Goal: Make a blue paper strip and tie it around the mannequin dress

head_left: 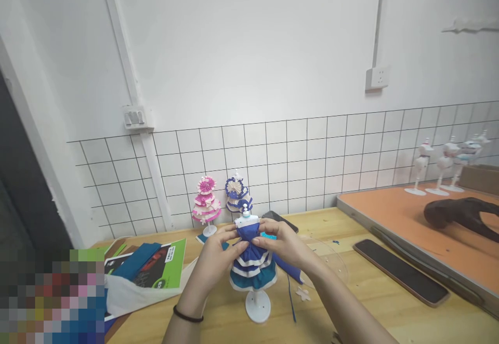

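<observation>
A miniature dress form (258,307) on a white round base stands on the wooden table in front of me. It wears a doll dress (253,271) with a blue bodice and tiered skirt in blue, white and teal. From the left, my left hand (224,248) pinches the dress at the bodice and waist. Opposite it, my right hand (283,240) grips the other side of the bodice, thumb at the waist. The fingertips behind the bodice are partly hidden.
Behind stand a pink dressed form (206,206) and a blue-and-white dressed form (235,188). Fabric pieces (138,261) lie left. A phone (401,271) rests at right beside an orange board (390,206) bearing several bare forms. A blue strip (291,297) lies near the base.
</observation>
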`<state>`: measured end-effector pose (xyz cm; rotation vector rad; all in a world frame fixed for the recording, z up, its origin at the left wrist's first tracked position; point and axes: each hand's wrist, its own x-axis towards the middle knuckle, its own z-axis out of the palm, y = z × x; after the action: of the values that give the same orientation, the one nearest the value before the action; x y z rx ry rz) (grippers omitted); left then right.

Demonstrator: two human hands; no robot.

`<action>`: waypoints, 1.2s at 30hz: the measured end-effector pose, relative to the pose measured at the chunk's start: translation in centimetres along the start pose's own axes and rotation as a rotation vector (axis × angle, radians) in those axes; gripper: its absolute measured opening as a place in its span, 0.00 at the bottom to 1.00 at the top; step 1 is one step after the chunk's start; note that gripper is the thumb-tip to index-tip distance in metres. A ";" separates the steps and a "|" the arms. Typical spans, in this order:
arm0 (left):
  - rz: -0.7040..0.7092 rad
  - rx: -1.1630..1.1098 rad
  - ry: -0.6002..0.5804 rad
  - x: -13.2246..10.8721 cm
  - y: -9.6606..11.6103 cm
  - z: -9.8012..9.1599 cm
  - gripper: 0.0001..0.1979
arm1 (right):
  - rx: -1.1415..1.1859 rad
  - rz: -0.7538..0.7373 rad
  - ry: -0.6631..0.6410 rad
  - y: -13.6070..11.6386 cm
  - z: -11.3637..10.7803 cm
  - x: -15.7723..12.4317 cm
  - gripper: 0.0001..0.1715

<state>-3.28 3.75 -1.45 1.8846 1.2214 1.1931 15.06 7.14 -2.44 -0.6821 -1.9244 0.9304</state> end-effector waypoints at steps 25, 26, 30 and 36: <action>0.048 0.031 0.105 0.1 -0.4 1.1 0.10 | -0.106 -0.036 0.037 0.0 0.3 -0.1 0.11; 0.049 0.041 0.111 0.1 -0.3 1.0 0.10 | -0.104 -0.035 0.034 0.0 0.3 -0.1 0.11; 0.029 0.060 0.121 0.0 -0.2 0.9 0.10 | -0.091 -0.017 0.021 -0.3 0.3 -0.1 0.11; 0.042 0.076 0.074 0.0 -0.3 0.6 0.12 | -0.076 -0.025 0.014 -0.7 0.4 0.0 0.11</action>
<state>-2.85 3.92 -1.94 1.9457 1.2891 1.2657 14.63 6.57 -1.98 -0.7058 -1.9597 0.8386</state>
